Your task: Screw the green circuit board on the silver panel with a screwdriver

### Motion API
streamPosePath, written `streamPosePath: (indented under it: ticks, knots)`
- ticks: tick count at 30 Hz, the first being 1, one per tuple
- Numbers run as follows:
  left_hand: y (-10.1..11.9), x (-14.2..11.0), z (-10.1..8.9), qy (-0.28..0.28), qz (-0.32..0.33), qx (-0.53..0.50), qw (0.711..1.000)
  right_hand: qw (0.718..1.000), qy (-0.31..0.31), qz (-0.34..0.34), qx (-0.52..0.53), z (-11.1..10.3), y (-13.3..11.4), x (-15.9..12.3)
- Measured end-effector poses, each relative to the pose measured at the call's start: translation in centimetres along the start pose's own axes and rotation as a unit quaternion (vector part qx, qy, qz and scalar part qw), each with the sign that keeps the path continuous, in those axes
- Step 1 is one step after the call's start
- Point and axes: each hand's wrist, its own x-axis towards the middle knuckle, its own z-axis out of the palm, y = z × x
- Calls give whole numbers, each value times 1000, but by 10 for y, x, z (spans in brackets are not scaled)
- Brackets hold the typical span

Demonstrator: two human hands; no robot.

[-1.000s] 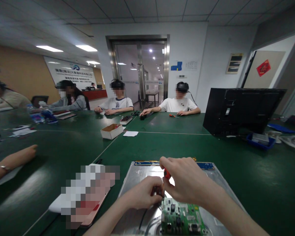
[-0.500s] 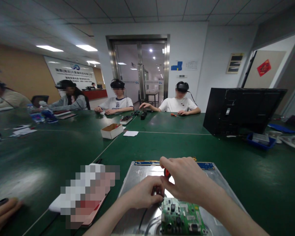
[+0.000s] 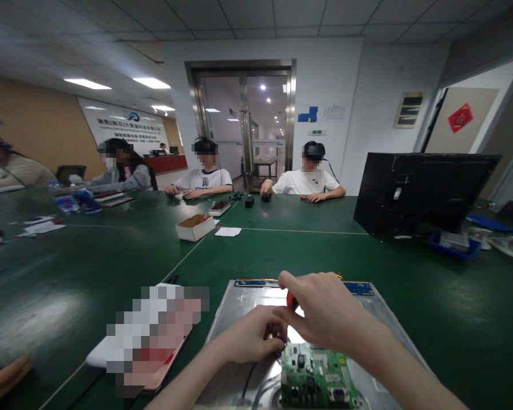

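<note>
My right hand is closed around a screwdriver, its red and black handle showing between thumb and fingers. The shaft is mostly hidden behind my hands. My left hand is curled with its fingers pinched low beside the screwdriver; what they hold is too small to make out. Just below my fingers lies a green circuit board with several chips and connectors, on a silver metal panel. Thin dark cables run on the panel left of the board. A blue strip board lines its far edge.
Left of the panel lie blurred-out white and pink items. Farther out on the green table are an open white box, a paper slip, a black monitor and a blue tray. Another person's hand is at lower left.
My hands keep almost the same pose at the board. Across the table, a co-worker's hand has drawn back with a dark object. The hand at lower left has shifted slightly down and left.
</note>
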Motion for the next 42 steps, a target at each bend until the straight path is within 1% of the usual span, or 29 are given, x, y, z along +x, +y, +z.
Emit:
streamPosePath:
  ticks: [3,9,14,19,22,26,31,37,42]
  knots:
    - [-1,-1,2,1,3,-6,1000,1000,1,5,-13,1,1,2]
    - [-4,0,4,1,29,-5,1000,1000,-4,-13,28,-3,-1,1]
    - [-11,0,5,-10,-3,-28,1000,1000,2,8,-16,0,1,1]
    - [-16,2,4,-25,-19,-35,999,1000,13,3,-10,3,3,3]
    - [-14,3,3,-29,-22,-26,999,1000,12,5,-9,2,3,3]
    - [-10,2,2,-22,-13,-20,999,1000,-9,7,-9,-1,2,3]
    - [-11,2,1,-26,-5,-2,1000,1000,-19,6,15,-4,2,3]
    - [-10,4,1,-21,6,-7,1000,999,-4,-19,40,-4,4,-1]
    - [-3,4,0,-32,3,-19,999,1000,-16,-10,7,-3,5,1]
